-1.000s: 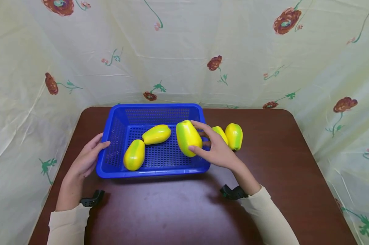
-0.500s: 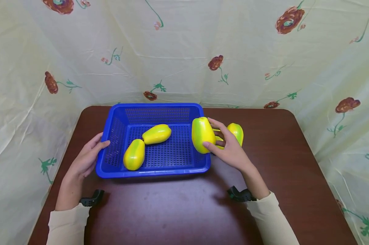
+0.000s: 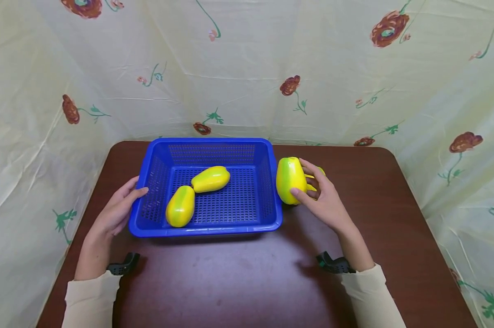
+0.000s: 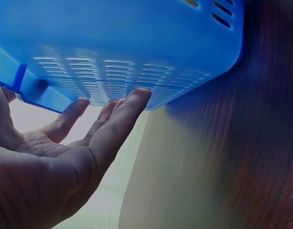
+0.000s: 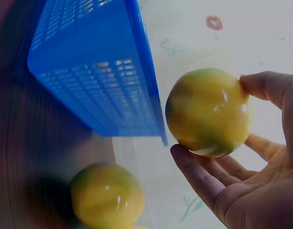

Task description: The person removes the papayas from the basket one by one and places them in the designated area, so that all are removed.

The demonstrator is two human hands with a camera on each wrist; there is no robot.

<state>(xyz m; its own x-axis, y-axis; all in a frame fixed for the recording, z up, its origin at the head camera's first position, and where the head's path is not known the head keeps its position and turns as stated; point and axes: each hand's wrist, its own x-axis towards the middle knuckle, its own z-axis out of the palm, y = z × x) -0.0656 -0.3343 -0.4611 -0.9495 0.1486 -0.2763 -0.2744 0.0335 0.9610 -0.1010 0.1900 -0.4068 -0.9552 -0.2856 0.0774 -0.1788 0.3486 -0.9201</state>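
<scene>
A blue plastic basket (image 3: 206, 231) with slotted walls stands on the table. Inside it, on the left, lie two yellow-green papayas, one angled behind (image 3: 211, 179) and one nearer the front (image 3: 180, 207). My left hand (image 3: 117, 209) holds the basket's left side, thumb over the rim; in the left wrist view its fingers (image 4: 120, 119) lie along the slotted outer wall. My right hand (image 3: 326, 202) grips another papaya (image 3: 289, 180) between thumb and fingers, just outside the right rim. From the right wrist this papaya (image 5: 208, 112) is raised, level with the rim.
More papayas sit right of the basket, mostly hidden behind my right hand; one (image 5: 107, 195) shows on the tabletop in the right wrist view. The brown table (image 3: 238, 278) meets a flowered curtain (image 3: 238, 68) at its back edge.
My right hand has carried its papaya rightward from over the basket's interior, across the right rim, to outside it. The left hand and basket stay in place.
</scene>
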